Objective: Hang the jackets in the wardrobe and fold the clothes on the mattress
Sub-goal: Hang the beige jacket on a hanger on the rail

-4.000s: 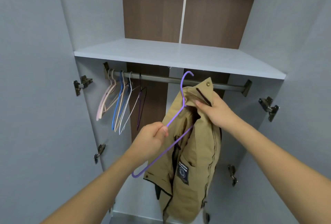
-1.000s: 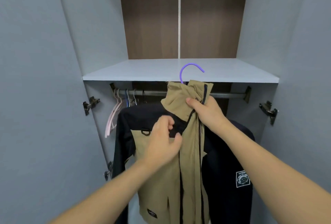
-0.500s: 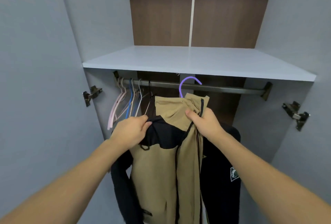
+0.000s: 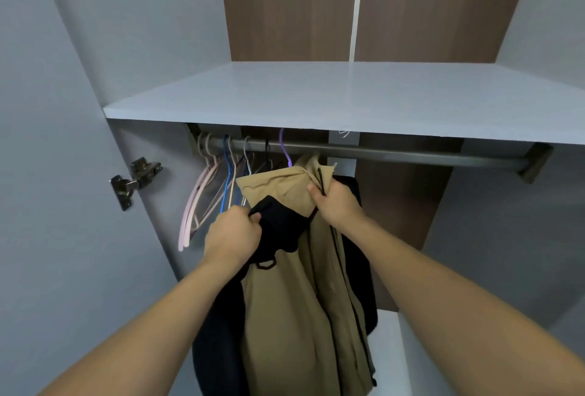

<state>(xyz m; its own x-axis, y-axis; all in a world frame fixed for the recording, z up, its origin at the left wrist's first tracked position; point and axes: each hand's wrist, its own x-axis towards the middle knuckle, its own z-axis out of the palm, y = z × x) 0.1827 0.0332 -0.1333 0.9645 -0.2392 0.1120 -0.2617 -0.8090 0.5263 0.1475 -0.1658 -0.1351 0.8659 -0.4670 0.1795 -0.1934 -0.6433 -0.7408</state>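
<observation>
We record a tan and black jacket point(image 4: 294, 310) hanging below the wardrobe rail point(image 4: 395, 153), carried on a purple hanger point(image 4: 284, 150) whose hook sits over the rail. The left hand point(image 4: 232, 234) grips the jacket's black shoulder panel, fingers curled round the fabric. The right hand point(image 4: 337, 202) pinches the tan collar just beside the zip. Left of the jacket, empty hangers point(image 4: 209, 193) in pink, blue and pale tones hang bunched on the rail. A grey shelf point(image 4: 348, 98) runs above; a door hinge point(image 4: 136, 181) is fixed to the left panel.
</observation>
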